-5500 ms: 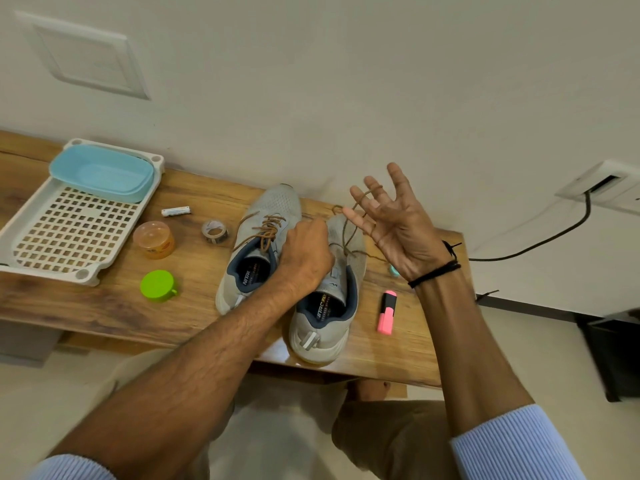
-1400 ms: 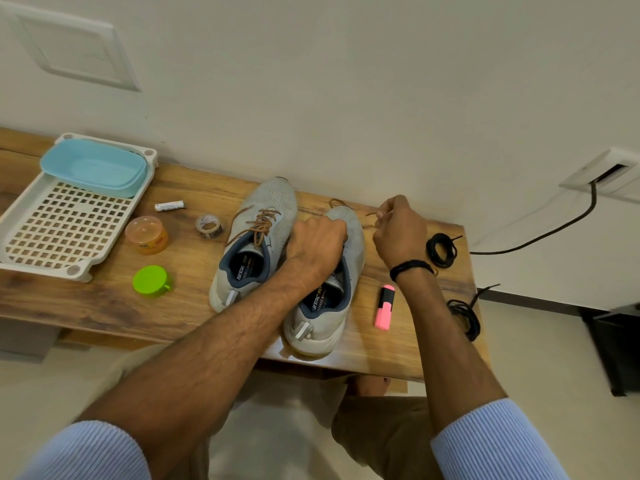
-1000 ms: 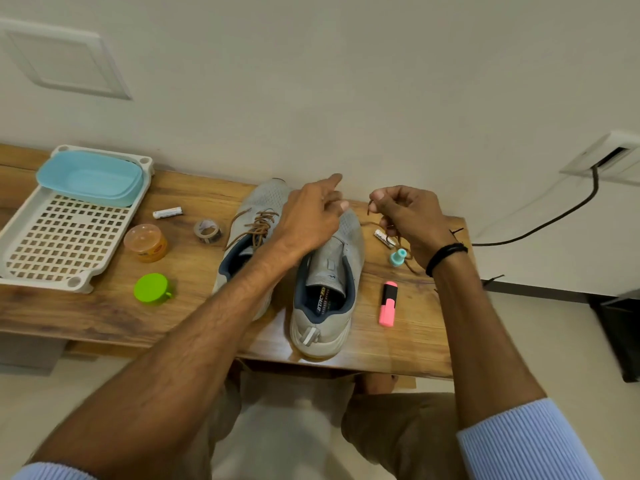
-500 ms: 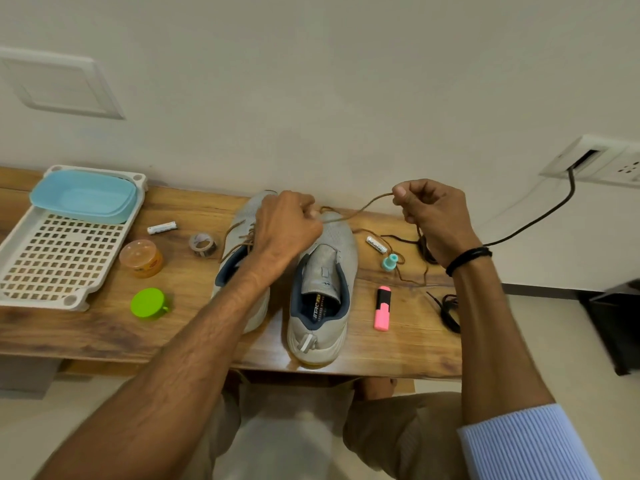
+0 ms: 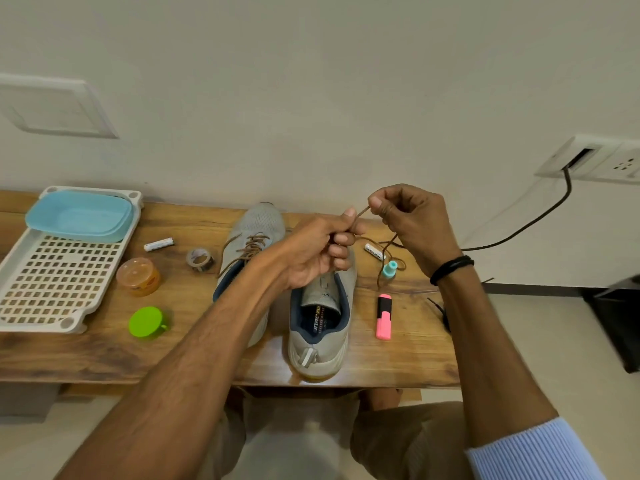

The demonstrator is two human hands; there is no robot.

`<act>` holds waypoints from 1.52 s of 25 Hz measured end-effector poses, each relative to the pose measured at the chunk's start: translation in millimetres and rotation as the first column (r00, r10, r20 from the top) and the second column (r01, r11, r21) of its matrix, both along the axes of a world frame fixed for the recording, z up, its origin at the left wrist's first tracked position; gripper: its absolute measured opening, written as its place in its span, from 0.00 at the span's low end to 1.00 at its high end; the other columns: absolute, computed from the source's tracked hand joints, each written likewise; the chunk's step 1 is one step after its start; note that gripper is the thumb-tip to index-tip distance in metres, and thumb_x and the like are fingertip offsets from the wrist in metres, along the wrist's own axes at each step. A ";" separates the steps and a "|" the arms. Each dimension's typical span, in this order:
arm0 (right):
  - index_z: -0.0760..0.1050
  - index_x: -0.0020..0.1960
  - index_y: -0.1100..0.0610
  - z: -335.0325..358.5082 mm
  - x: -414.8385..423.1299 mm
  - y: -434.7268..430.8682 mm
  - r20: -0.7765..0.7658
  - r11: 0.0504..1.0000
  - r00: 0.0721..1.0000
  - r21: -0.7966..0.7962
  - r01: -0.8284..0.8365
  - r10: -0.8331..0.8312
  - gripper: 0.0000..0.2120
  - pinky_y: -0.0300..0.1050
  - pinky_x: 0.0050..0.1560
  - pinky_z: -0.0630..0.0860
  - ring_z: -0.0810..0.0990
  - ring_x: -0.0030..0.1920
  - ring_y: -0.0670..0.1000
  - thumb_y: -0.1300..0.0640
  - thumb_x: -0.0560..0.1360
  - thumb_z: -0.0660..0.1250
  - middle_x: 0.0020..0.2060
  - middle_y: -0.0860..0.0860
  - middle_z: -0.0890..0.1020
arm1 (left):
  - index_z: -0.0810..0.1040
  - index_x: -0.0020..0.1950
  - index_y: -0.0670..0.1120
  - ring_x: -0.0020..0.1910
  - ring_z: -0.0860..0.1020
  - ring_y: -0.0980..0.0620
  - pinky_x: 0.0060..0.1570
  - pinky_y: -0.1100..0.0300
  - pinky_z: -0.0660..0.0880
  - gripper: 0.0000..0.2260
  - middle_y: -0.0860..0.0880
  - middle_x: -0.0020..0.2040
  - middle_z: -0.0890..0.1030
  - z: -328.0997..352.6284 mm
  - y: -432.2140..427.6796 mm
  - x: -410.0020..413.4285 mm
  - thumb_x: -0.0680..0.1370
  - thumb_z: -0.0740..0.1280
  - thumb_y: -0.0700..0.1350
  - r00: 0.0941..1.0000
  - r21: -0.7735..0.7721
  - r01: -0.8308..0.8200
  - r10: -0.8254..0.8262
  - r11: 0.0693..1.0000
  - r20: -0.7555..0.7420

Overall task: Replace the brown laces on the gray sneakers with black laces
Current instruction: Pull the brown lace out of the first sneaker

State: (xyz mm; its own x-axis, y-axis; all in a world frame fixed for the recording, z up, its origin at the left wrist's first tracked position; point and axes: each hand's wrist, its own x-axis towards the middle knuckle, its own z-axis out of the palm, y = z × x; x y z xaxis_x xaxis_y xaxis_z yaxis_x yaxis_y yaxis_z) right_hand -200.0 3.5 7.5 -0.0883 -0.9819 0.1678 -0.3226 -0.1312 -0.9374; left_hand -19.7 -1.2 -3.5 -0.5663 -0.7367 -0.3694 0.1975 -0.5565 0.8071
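Two gray sneakers are sitting side by side on the wooden surface (image 5: pixel 104 351), heels toward the person. The laced sneaker (image 5: pixel 258 220) is wearing tied brown laces (image 5: pixel 251 244). The other sneaker (image 5: pixel 322 327) is showing a bare tongue, but the left grip (image 5: pixel 311 252) is hovering over its front and hiding it, so I cannot tell whether any lace is threaded there. The left grip is pinching a loose brown lace (image 5: pixel 361 213) between thumb and curled fingers. The right grip (image 5: pixel 412 220) is pinching the same lace just beside it. The slack is trailing down past a battery (image 5: pixel 374 251) and a teal object (image 5: pixel 389 269) too small to identify. A black lace (image 5: pixel 443 313) is peeking out near the surface's right edge, mostly hidden behind the right forearm.
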 end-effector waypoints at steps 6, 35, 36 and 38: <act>0.83 0.48 0.57 -15.9 8.0 -0.9 -0.338 0.980 0.926 0.164 -0.117 0.167 0.08 0.46 0.41 0.78 0.80 0.34 0.44 0.52 0.77 0.70 0.36 0.50 0.84 | 0.76 0.50 0.41 0.30 0.75 0.56 0.29 0.65 0.73 0.08 0.48 0.37 0.77 8.6 -5.7 5.7 0.83 0.57 0.38 0.918 0.172 -0.207 0.252 0.963 -0.305; 0.76 0.46 0.57 -20.7 20.0 -5.8 -0.443 0.991 0.896 0.136 0.017 0.046 0.13 0.42 0.36 0.70 0.74 0.33 0.44 0.48 0.79 0.64 0.33 0.45 0.77 | 0.80 0.53 0.33 0.43 0.83 0.43 0.44 0.57 0.79 0.22 0.36 0.45 0.83 9.7 1.7 12.8 0.82 0.50 0.45 0.998 -0.075 0.066 -0.065 0.995 0.022; 0.76 0.47 0.57 -24.0 20.0 -7.1 -0.480 0.980 0.869 0.195 -0.029 0.122 0.11 0.43 0.37 0.69 0.74 0.34 0.45 0.50 0.80 0.63 0.34 0.46 0.77 | 0.79 0.56 0.32 0.48 0.84 0.42 0.49 0.57 0.80 0.22 0.35 0.49 0.83 10.2 -0.2 13.9 0.82 0.50 0.45 0.995 -0.031 -0.015 0.012 0.999 -0.097; 0.79 0.45 0.57 -23.6 24.0 -2.2 -0.485 0.942 0.818 0.277 -0.191 0.308 0.12 0.44 0.39 0.72 0.77 0.35 0.47 0.51 0.81 0.62 0.34 0.46 0.79 | 0.75 0.64 0.32 0.59 0.81 0.40 0.60 0.55 0.77 0.21 0.34 0.58 0.81 4.5 -8.5 14.7 0.83 0.50 0.42 0.948 -0.014 -0.233 0.224 0.972 -0.227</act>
State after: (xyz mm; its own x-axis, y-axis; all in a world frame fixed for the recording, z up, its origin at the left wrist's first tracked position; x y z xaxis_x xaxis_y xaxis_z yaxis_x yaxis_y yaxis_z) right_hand -176.1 1.3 -16.1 0.2058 -0.9744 -0.0903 -0.7472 -0.0969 -0.6574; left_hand -5.0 -9.6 1.0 -0.4452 -0.8677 -0.2211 0.4923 -0.4435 0.7490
